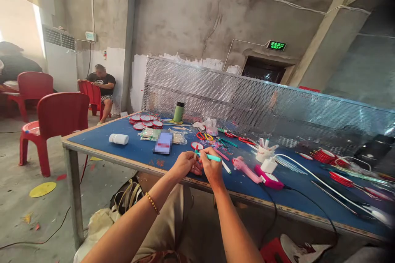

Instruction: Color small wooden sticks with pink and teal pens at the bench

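Center frame, over the front edge of the blue surface (pixel 101 139): right hand (pixel 212 169) closed around teal stick (pixel 213 157); left hand (pixel 185 164) pinches small red piece (pixel 196 150) at the stick's tip. Pink tool (pixel 245 169) lies just right.

The pen (pixel 212 157) looks smooth plastic, the tabletop (pixel 101 139) matt, the perforated screen (pixel 234 98) shiny metal, the wall (pixel 185 16) rough concrete.
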`<move>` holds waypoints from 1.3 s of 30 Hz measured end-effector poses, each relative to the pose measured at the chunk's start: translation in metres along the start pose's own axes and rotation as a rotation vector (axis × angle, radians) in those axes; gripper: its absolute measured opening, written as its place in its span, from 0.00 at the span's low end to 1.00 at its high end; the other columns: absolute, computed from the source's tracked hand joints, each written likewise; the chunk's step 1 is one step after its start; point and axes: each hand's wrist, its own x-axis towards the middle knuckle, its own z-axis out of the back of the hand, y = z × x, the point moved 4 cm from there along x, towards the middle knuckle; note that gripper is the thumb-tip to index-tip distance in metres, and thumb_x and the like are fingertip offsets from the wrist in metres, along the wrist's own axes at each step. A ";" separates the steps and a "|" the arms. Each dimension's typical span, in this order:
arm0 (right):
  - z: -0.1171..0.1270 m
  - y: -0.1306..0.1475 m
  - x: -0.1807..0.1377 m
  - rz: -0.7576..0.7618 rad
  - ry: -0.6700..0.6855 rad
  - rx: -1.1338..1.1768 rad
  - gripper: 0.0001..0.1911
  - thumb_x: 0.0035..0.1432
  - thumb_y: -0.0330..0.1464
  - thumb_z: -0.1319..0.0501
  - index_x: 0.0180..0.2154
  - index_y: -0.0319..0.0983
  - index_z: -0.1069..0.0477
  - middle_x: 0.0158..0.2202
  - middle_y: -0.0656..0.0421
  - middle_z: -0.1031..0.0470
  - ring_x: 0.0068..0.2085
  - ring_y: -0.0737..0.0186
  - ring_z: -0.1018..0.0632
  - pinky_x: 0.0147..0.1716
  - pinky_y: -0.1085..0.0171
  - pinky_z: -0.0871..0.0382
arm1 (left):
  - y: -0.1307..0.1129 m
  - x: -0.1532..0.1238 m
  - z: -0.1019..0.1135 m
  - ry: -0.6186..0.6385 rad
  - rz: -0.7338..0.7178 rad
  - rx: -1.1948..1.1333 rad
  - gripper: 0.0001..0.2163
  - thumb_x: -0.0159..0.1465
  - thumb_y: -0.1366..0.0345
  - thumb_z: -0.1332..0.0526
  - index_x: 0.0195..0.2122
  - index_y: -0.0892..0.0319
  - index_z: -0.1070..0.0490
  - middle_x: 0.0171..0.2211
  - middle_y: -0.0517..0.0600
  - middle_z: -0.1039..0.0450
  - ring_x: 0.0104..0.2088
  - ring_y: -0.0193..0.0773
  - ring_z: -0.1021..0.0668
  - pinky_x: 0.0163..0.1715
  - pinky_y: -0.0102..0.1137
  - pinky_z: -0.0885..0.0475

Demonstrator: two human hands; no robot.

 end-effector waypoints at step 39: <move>-0.002 0.004 0.000 0.020 0.032 0.015 0.12 0.60 0.37 0.42 0.25 0.42 0.34 0.19 0.64 0.31 0.21 0.65 0.30 0.23 0.67 0.37 | 0.005 0.001 0.002 -0.011 -0.049 0.069 0.11 0.58 0.57 0.39 0.26 0.58 0.37 0.21 0.46 0.26 0.21 0.37 0.21 0.28 0.33 0.24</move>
